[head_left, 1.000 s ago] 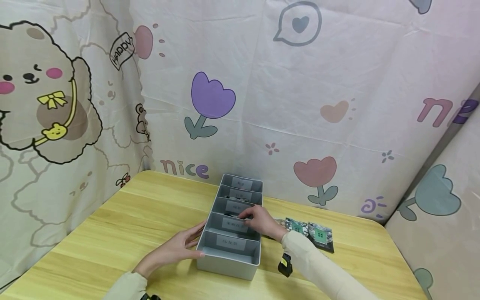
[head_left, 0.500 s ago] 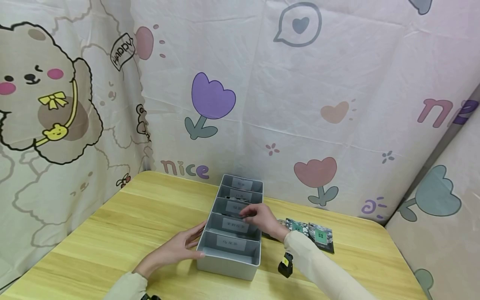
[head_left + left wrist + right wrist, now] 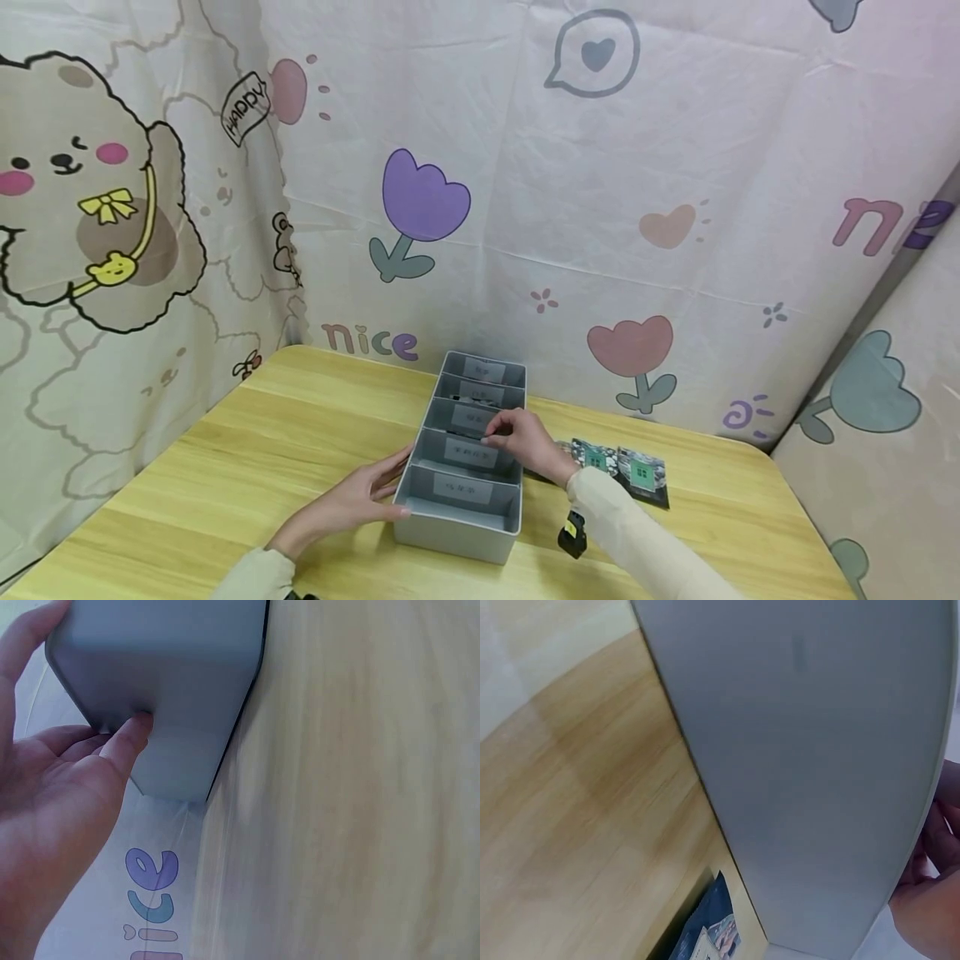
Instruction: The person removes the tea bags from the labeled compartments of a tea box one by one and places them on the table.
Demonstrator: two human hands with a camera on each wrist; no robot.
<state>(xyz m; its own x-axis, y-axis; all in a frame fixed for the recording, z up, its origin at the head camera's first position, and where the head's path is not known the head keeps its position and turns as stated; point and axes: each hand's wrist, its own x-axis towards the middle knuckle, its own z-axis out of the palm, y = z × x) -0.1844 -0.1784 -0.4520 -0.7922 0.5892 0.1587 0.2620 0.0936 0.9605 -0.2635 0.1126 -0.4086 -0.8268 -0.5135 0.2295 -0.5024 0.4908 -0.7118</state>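
A long grey divided box (image 3: 453, 537) stands lengthwise on the table, with a pale handwritten label in each compartment. My left hand (image 3: 352, 498) rests against its near left corner, thumb at the front end and fingers along the side wall. In the left wrist view, the fingertips (image 3: 135, 729) press on the grey wall. My right hand (image 3: 527, 446) reaches over the right rim, its thumb and index finger bent close together above the middle compartments. The right wrist view shows its curled fingers (image 3: 937, 840) partly hidden behind the wall; I cannot tell whether they hold anything.
Flat dark packets with green panels, one packet (image 3: 642, 472) rightmost and another packet (image 3: 596, 456) beside it, lie right of the box. Dark edges of contents (image 3: 471, 402) show in a rear compartment. A printed curtain (image 3: 517, 208) hangs behind the wooden table (image 3: 300, 425).
My right hand's fingertips have shifted slightly right and toward me over the box, and the dark bit seen at them half a second ago no longer shows. The left hand stays in place.
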